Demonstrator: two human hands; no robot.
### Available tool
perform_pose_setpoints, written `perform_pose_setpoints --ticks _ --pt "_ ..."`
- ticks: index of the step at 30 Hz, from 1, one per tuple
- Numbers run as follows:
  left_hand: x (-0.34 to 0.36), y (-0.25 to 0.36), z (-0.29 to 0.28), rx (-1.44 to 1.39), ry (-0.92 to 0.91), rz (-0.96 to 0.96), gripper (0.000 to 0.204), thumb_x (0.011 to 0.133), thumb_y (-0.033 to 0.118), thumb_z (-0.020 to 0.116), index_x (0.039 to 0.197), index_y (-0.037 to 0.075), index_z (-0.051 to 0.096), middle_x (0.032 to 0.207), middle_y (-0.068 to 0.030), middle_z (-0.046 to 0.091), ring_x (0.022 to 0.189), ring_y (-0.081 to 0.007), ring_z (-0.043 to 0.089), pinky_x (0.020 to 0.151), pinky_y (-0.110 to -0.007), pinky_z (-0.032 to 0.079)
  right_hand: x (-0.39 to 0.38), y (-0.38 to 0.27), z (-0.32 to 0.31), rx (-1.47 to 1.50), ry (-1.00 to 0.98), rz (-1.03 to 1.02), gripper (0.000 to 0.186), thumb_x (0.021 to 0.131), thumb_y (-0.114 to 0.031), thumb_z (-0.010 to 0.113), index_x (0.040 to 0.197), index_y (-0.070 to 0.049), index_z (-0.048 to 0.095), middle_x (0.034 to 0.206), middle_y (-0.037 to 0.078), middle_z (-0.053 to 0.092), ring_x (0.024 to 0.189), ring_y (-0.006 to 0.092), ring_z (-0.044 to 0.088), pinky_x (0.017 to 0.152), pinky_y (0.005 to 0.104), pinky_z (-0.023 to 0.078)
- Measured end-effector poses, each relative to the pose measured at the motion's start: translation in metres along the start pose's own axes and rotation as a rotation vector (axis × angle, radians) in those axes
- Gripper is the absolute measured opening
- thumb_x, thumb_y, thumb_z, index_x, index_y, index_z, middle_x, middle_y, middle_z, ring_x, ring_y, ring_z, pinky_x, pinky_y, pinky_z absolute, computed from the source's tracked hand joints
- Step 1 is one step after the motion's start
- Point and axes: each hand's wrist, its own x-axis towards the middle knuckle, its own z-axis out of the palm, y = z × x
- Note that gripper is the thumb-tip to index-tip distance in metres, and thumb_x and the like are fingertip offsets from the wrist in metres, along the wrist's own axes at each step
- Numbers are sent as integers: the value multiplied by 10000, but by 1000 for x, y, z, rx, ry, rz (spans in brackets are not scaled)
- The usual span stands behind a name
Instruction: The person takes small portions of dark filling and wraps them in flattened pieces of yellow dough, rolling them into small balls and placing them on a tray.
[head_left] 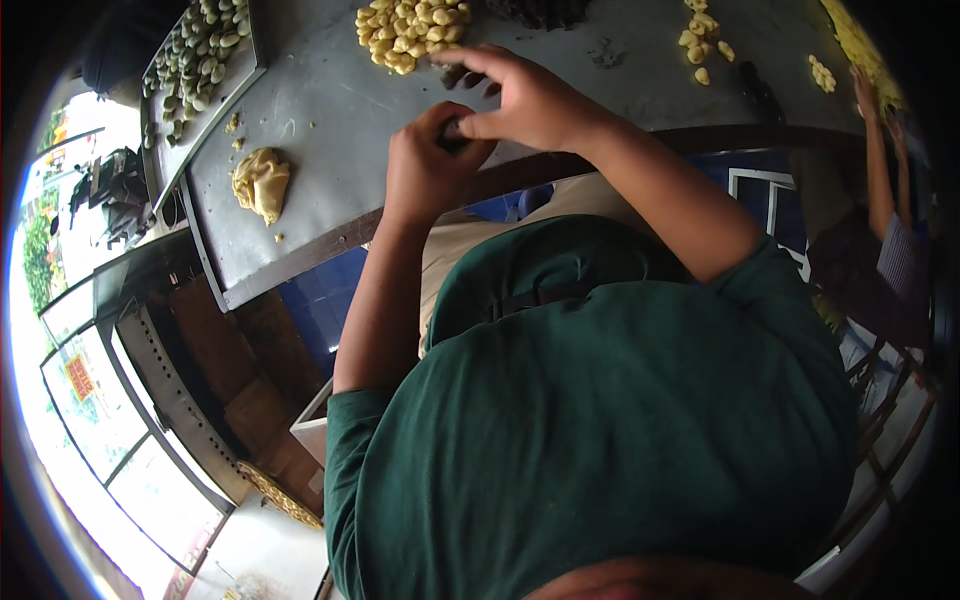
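Note:
My left hand is curled into a fist around a small dark piece at the near edge of the grey metal table. My right hand meets it from the right, thumb and fingers pinching the same dark piece, with the other fingers spread toward a pile of small yellow dough pieces just beyond. What the dark piece is cannot be made out. A lump of yellow dough lies on the table to the left of my hands.
A metal tray of several greenish shaped pieces sits at the far left. More yellow pieces lie scattered at the far right. Another person's arm reaches onto the table at the right edge. A glass counter stands lower left.

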Motion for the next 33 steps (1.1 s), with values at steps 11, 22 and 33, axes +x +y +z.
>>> perform_pose_setpoints --ticks 11,22,33 --pt "9 -7 22 -594 224 245 536 1104 296 429 1556 38 299 1427 -207 583 1304 -239 545 1086 -343 427 -27 8 38 971 135 438 359 994 -350 678 1082 -3 714 942 39 700 887 126 657 857 286 520" --pt "12 2 15 -776 279 80 690 1112 385 312 1629 106 -48 1443 -214 571 1362 -282 517 1136 -353 345 -29 2 46 642 159 403 304 954 -75 701 1235 26 640 1119 118 701 1023 170 689 924 305 553" --pt "-7 -74 -4 -472 172 155 674 1099 244 406 1649 169 23 1552 -168 461 1439 -294 456 1173 -482 340 -27 62 -37 -122 435 78 294 895 -141 765 1175 -80 702 1025 84 671 881 196 679 766 315 553"
